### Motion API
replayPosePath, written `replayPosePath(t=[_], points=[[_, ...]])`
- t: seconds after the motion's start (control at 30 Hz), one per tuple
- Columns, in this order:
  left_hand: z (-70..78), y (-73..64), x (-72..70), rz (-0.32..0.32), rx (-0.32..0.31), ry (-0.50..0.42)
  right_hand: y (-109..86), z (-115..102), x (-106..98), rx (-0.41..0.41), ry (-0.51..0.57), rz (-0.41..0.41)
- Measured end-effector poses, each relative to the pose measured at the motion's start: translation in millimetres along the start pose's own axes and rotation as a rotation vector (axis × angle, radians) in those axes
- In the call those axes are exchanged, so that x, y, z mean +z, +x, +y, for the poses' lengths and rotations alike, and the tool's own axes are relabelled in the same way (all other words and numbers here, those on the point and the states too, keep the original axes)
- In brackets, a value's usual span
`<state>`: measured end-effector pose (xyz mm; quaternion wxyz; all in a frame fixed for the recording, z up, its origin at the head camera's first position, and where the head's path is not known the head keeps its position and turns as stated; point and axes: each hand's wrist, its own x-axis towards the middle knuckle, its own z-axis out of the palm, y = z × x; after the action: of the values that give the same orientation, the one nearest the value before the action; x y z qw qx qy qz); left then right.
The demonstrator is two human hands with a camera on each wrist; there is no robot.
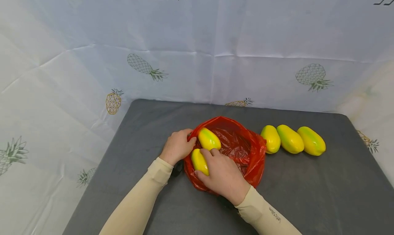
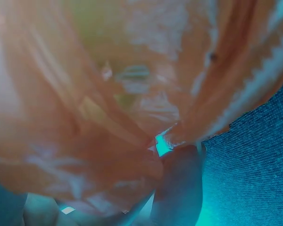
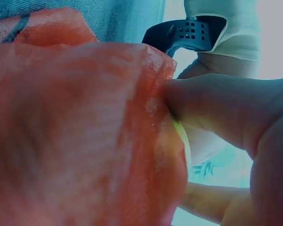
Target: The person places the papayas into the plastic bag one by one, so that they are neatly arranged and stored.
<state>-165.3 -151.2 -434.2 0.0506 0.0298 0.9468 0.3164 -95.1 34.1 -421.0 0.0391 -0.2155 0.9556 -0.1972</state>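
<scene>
A red plastic bag (image 1: 257, 159) stands with its mouth wide on the grey table. My left hand (image 1: 178, 146) pinches its left rim, thumb inside and fingers outside. Within the bag, one yellow-green mango (image 1: 209, 139) lies near that hand. My right hand (image 1: 224, 173) reaches over the near rim and grips a second mango (image 1: 199, 161), thumb and fingers around it, at the bag's left side. In the left wrist view the translucent bag (image 2: 108, 160) fills most of the picture. Bag film (image 3: 85, 127) hides most of the held mango in the right wrist view.
Three more mangoes, a left one (image 1: 271, 139), a middle one (image 1: 290, 139) and a right one (image 1: 311, 141), lie side by side right of the bag. The dark grey table (image 1: 307, 200) meets a white pineapple-print curtain (image 1: 261, 33) behind.
</scene>
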Motion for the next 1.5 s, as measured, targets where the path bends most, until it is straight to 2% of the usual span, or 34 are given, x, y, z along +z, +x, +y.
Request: replayPosePath(t=[0.6,0.97,1.13,1.27,1.5], points=[[10.1,2.3,6.8,-0.036,-0.002,-0.003,-5.5,10,4,0.000,-0.042,0.013],[15.6,4.7,11.1,-0.042,0.020,-0.006,-10.3,16,-4,0.016,-0.043,0.019],[15.4,4.8,10.5,-0.043,0.023,-0.016,-11.8,21,-22,0.043,-0.016,0.017],[9.2,3.0,9.8,-0.049,0.022,-0.021,-13.2,36,-43,0.084,0.022,0.060],[-3.4,-1.6,2.9,-0.043,0.013,0.001,-22.8,89,-85,0.166,0.074,0.166]])
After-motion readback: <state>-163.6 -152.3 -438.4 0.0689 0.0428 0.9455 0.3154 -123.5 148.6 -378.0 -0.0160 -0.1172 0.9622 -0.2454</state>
